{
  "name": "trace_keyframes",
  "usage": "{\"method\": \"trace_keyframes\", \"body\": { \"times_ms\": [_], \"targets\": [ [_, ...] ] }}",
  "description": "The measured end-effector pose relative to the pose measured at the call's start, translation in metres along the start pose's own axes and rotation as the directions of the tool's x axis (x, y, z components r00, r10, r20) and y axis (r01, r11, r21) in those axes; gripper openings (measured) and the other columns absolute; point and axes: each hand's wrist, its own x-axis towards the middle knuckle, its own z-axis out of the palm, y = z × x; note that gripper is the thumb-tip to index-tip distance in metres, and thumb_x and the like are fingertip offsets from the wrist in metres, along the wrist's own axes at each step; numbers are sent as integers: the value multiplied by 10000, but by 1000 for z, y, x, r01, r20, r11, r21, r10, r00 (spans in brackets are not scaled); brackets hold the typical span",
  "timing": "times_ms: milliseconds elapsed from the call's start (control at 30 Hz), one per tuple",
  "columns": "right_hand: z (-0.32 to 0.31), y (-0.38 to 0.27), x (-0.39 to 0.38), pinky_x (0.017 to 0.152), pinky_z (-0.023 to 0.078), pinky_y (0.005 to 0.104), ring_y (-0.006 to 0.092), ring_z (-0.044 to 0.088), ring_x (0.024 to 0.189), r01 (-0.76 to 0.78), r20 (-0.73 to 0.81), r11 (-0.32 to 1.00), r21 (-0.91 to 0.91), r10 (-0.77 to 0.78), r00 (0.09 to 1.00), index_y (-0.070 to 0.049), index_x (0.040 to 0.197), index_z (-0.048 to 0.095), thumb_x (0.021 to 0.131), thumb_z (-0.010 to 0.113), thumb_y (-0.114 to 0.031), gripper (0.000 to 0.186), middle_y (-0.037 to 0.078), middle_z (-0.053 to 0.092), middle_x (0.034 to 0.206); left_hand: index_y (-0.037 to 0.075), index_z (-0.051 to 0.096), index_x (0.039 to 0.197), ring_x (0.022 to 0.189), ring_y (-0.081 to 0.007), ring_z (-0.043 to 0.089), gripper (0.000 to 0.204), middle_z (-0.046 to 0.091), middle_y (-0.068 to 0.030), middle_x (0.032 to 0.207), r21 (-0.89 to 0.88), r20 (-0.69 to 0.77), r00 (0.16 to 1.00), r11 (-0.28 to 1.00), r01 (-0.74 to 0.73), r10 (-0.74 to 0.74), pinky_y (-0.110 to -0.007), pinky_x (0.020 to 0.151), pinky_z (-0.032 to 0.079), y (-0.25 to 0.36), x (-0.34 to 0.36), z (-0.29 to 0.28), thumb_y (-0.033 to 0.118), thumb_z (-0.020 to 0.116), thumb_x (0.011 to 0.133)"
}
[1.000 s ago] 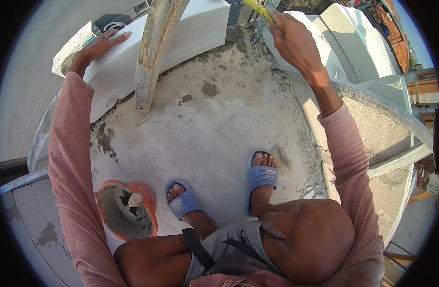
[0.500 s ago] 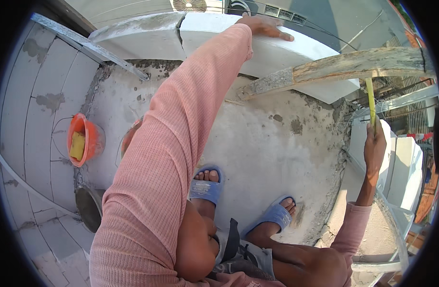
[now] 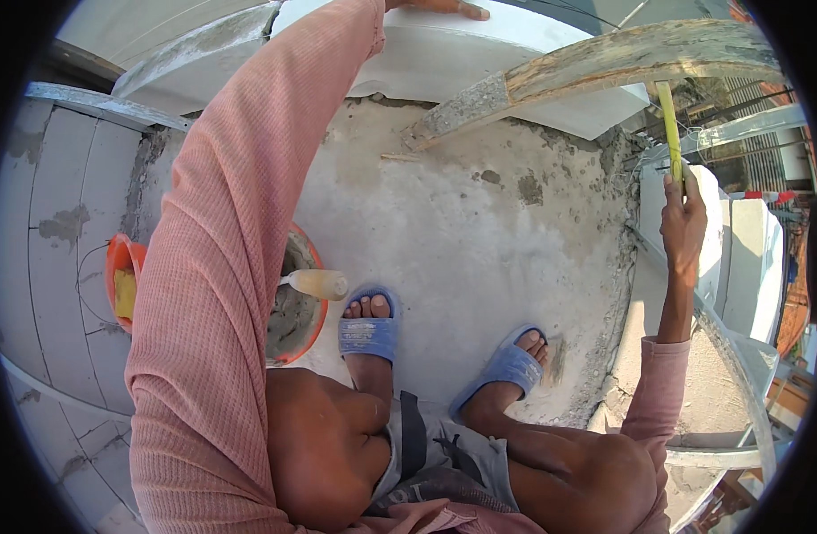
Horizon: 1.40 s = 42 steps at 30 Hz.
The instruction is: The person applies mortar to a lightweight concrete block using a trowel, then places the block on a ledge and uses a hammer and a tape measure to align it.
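My left hand (image 3: 444, 9) rests with fingers apart on the top of a long white block (image 3: 488, 44), partly cut off by the upper edge; my pink sleeve crosses the left half of the view. My right hand (image 3: 682, 218) grips a narrow yellow strip (image 3: 668, 120), apparently a measuring tape or rule, whose far end is at a weathered wooden beam (image 3: 622, 58) slanting across the block. Between my left arm and my sandalled feet, an orange-rimmed bucket of grey mortar (image 3: 292, 320) has a pale tool handle (image 3: 317, 283) sticking out.
An orange bucket (image 3: 116, 258) with a yellow sponge (image 3: 123, 294) stands by the pale block wall (image 3: 61, 267) at left. More white blocks (image 3: 747, 258) and metal bars (image 3: 747, 125) line the right side, with rooftops beyond. The concrete floor (image 3: 479, 249) bears patches and rubble.
My view has turned, swinging the beam and yellow strip rightward, then shifted so the surroundings sit higher and farther left. My left hand stays on the white block; my right still grips the strip.
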Motion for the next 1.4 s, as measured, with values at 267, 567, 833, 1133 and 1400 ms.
{"method": "trace_keyframes", "body": {
  "times_ms": [267,567,833,1133,1400],
  "targets": [
    [-16,13,-129,487,353,214,57,435,583,-272,-257,848,455,417,872,-5,1263,556,1045,623,-289,364,11,532,757,171,428,1602,1564,-370,276,844,355,-172,1672,-198,175,790,765,612,-587,-520,1288,189,137,-15,-71,757,396,995],
    [15,-42,-191,626,431,268,117,506,680,-507,655,817,276,226,721,10,1354,605,1084,520,-306,425,6,550,798,54,161,1663,1576,-387,225,1265,260,-229,1695,-181,221,914,907,380,-339,-513,1295,193,127,-72,-64,673,808,769],
    [122,-157,-57,730,567,473,343,699,825,357,821,924,138,-308,481,-115,1342,661,1047,575,-273,346,136,662,981,24,106,1656,1542,-432,272,1259,220,-298,1671,76,271,887,927,366,-373,-521,1267,270,127,-80,-51,315,898,721],
    [220,-226,43,805,600,496,412,723,967,698,706,708,-103,-443,553,-47,1304,649,969,536,-95,356,238,669,1128,15,109,1649,1526,-435,288,1234,263,-283,1645,53,231,916,944,325,-328,-529,1259,299,132,-78,-59,221,898,723],
    [212,-237,5,785,587,535,436,714,882,769,795,639,29,-481,369,-69,1382,604,1033,497,-160,376,221,636,1040,1,170,1627,1501,-420,330,1210,305,-257,1609,61,209,912,935,349,-354,-535,1254,302,129,-96,-51,218,914,698]
  ]
}}
